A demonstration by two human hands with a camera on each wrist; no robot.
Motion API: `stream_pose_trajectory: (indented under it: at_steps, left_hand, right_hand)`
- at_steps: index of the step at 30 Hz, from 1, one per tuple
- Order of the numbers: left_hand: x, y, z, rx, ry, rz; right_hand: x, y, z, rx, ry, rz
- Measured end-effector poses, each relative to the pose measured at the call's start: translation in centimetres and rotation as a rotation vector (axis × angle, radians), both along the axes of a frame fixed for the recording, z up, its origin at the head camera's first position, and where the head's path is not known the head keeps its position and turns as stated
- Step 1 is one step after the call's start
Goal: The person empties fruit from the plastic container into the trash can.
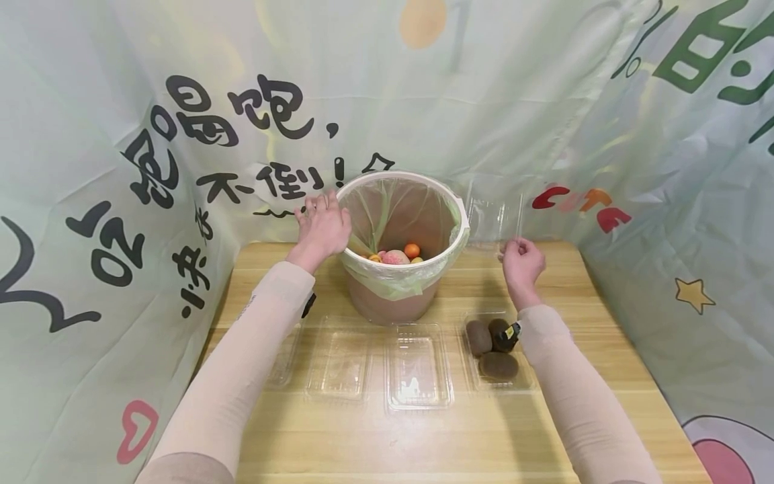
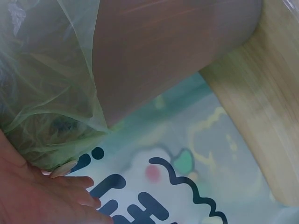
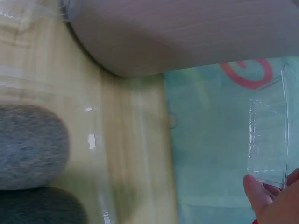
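A pinkish-beige bin (image 1: 393,306) lined with a thin green bag (image 1: 402,288) stands on the table, with several fruits inside, among them an orange one (image 1: 412,251) and a pink one (image 1: 396,257). My left hand (image 1: 324,225) rests at the bin's left rim, fingers spread. In the left wrist view its fingers (image 2: 77,186) lie beside the bag. My right hand (image 1: 522,264) pinches the lower edge of a clear plastic lid or shallow tray (image 3: 268,135), upright right of the bin. Below that hand, three brown kiwis (image 1: 498,366) sit in a clear plastic container (image 1: 470,380).
Clear plastic containers stand in a row on the wooden table (image 1: 338,437): one in front of the bin (image 1: 418,398), one to its left (image 1: 338,390), another partly behind my left arm (image 1: 283,366). Printed cloth (image 1: 375,121) hangs around the table's back and sides.
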State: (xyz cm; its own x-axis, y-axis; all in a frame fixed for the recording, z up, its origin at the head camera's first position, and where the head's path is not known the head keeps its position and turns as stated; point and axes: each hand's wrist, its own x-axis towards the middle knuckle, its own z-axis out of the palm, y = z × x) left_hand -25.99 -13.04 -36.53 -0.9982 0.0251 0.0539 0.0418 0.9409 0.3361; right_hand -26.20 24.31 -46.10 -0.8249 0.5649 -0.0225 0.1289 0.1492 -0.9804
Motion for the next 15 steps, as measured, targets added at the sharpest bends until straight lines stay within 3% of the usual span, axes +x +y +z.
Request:
stream_pose_trajectory:
  at_steps: [7,15]
  left_hand:
    - [-0.1,0.0,0.0,0.002,-0.002,-0.001]
    - [-0.2,0.0,-0.2,-0.003,-0.008,0.002]
  right_hand:
    - [0.4,0.8,-1.9,0.026,-0.122,0.021]
    - [0.5,1.3,-4.0,0.127,-0.13,0.007]
